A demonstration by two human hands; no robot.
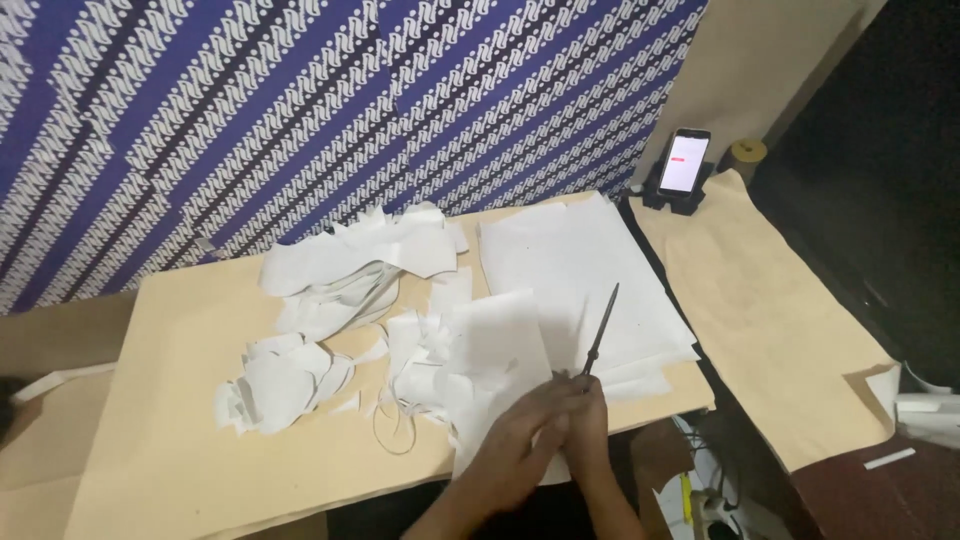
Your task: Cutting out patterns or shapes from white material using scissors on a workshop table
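I see a blue patterned cloth (300, 110) behind a tan table (170, 430). My right hand (588, 415) grips the scissors (598, 335) at the table's near edge. Their long blades point away from me, toward the far edge, tipped a bit right. My left hand (520, 445) touches the right one and pinches a white sheet (495, 345) that stands just left of the blades. The left hand is nearer the sheet. Paper scraps (330, 320) lie to the left, and a flat stack (570, 260) lies beyond. A phone (685, 165) stands by the far right corner. The left side of the table has open room.
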